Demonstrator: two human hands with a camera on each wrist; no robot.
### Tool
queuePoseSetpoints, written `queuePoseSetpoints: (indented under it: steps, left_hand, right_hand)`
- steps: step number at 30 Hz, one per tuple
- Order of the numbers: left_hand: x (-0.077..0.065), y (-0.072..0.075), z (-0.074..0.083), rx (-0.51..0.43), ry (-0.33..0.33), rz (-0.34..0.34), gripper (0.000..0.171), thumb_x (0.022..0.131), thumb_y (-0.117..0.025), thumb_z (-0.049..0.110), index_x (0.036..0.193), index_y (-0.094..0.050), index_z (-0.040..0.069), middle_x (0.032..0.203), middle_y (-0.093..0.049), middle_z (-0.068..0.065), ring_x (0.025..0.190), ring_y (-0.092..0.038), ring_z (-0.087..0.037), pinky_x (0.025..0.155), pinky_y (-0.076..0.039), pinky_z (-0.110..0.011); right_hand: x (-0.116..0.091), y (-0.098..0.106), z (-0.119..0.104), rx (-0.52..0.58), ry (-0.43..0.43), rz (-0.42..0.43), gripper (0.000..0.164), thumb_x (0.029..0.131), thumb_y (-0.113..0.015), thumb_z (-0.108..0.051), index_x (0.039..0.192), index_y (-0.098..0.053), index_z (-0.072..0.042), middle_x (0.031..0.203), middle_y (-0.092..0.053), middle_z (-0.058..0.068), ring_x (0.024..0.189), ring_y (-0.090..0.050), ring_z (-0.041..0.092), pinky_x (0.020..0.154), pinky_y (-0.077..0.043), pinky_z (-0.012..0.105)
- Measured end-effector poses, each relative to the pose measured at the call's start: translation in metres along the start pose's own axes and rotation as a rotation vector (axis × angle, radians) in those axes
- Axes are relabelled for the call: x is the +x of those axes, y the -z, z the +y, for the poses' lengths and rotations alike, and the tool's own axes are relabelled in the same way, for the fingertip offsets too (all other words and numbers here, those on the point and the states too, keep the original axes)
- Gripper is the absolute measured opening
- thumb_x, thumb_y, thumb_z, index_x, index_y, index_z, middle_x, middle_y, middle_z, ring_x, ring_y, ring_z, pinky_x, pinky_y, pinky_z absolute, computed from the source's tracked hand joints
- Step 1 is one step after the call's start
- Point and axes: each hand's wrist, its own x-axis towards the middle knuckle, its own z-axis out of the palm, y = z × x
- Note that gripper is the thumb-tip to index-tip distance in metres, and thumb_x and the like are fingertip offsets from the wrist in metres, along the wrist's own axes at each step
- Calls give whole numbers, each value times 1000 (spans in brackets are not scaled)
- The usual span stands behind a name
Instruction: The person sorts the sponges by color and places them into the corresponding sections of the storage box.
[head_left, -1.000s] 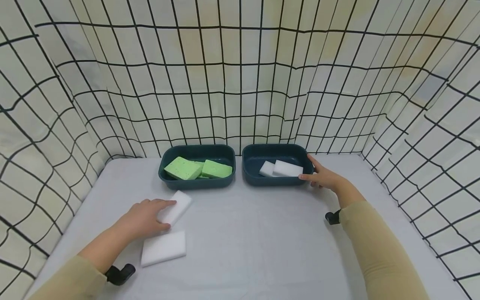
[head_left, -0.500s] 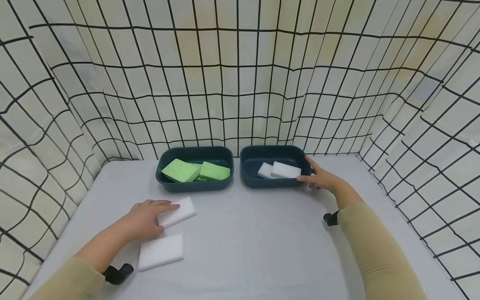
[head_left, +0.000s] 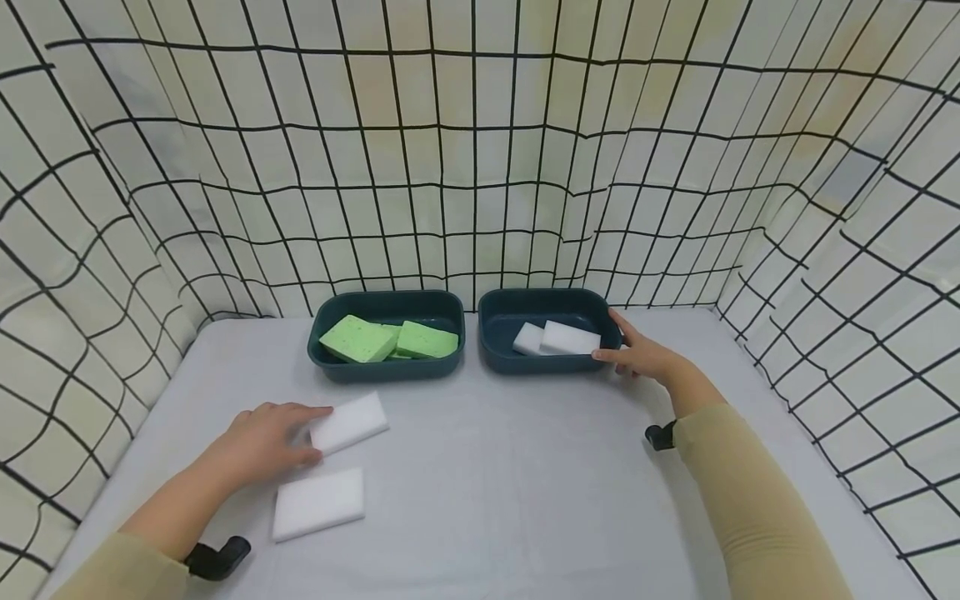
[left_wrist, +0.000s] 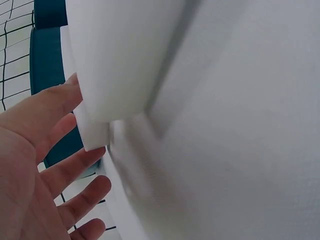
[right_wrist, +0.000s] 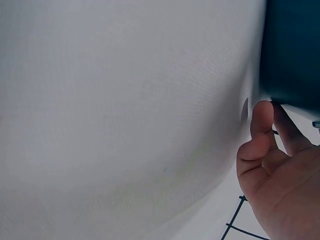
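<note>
A white sponge block [head_left: 350, 423] lies on the table at a slant. At its left end is my left hand [head_left: 258, 446], the fingers loosely extended and the thumb and index finger at the edge. In the left wrist view, the thumb and fingers [left_wrist: 82, 195] stand spread about a block's corner. Nearer to me lies a second white sponge block [head_left: 318, 504]. My right hand [head_left: 647, 354] grips the right end of a dark teal bin [head_left: 513, 362], thumb at the front. Two white blocks [head_left: 570, 338] lie inside that bin.
Left of that bin stands a matching teal bin [head_left: 386, 370] with several green sponges [head_left: 358, 338] in it. A black wire grid [head_left: 480, 183] backed with white cloth encloses the back and both sides of the white-covered table [head_left: 510, 492].
The white block by my left hand has turned to a flatter slant. My left hand has then shifted left, to the block's end. My right hand stays at the bin.
</note>
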Motion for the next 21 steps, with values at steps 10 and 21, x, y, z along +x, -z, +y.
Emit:
queuePoseSetpoints:
  steps: [10,21]
  left_hand:
    - [-1,0,-5,-12,7,12,65,79,-80,45,134,-64,15,130,-61,-19,114,-53,-45,86,-40,-61]
    - [-6,8,-5,-42,-18,40,60,81,-80,39,134,-64,15,132,-61,-18,116,-52,-45,89,-41,-64]
  right_hand:
    - [1,1,1,1,-2,4,105,90,-64,-59,157,14,-39,150,-29,24,111,-54,34,93,-46,48]
    - [-1,1,-1,-10,10,-12,107,90,-63,-59,157,15,-33,154,-22,24,109,-54,32,90,-46,46]
